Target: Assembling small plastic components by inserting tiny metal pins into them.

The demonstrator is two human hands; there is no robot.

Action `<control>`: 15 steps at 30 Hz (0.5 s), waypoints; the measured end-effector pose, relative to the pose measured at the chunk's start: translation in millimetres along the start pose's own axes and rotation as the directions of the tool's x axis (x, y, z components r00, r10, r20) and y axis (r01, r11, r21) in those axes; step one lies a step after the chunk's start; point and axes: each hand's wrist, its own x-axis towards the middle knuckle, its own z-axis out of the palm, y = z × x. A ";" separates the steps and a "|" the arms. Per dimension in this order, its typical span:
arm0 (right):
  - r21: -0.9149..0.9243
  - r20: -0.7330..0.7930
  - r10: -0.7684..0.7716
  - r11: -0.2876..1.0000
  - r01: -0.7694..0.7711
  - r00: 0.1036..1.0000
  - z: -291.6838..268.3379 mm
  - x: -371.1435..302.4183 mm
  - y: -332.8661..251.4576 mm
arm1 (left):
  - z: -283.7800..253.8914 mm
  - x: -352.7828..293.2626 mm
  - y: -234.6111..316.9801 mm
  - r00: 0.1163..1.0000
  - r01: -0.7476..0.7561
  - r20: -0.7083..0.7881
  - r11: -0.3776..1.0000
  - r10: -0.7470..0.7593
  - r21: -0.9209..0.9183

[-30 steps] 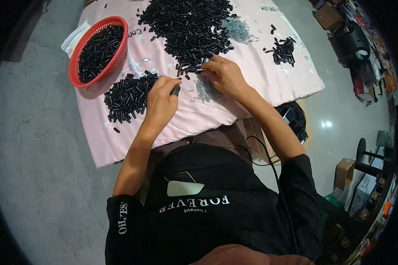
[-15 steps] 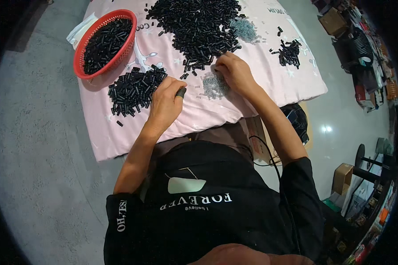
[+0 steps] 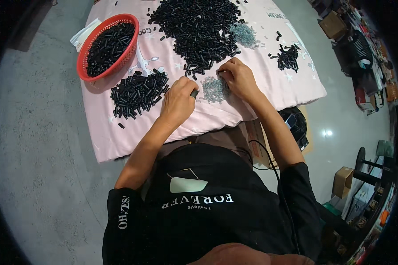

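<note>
Nearest of all is the black shirt (image 3: 234, 225), on the person's side of the small clear pile (image 3: 214, 89), our landmark on the pink cloth (image 3: 292, 91). One stray black piece (image 3: 121, 125) lies well left of that pile, and here's the left hand (image 3: 180, 98) just left of it, fingers curled together, one in a dark cover (image 3: 194, 93); whether they grip anything, I can't tell. Left of the pile and past that hand sits a loose heap of short black pieces (image 3: 138, 94). Now the right hand (image 3: 239, 78), at the pile's right edge, fingers bunched, tips just beyond it; any grip there is too small to make out. Far left of the pile, the red basket (image 3: 119, 67) holds more black pieces; far right, a small black cluster (image 3: 288, 57); beyond it, just past the right fingertips, the big black heap (image 3: 201, 33), a second clear pile (image 3: 244, 35) at its right side.
</note>
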 end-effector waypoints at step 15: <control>0.841 0.184 0.333 0.433 -0.323 0.925 -11.3 -20.0 -1.7 | 4.3 -12.1 0.2 0.994 0.081 -0.067 0.996 -0.084 -0.037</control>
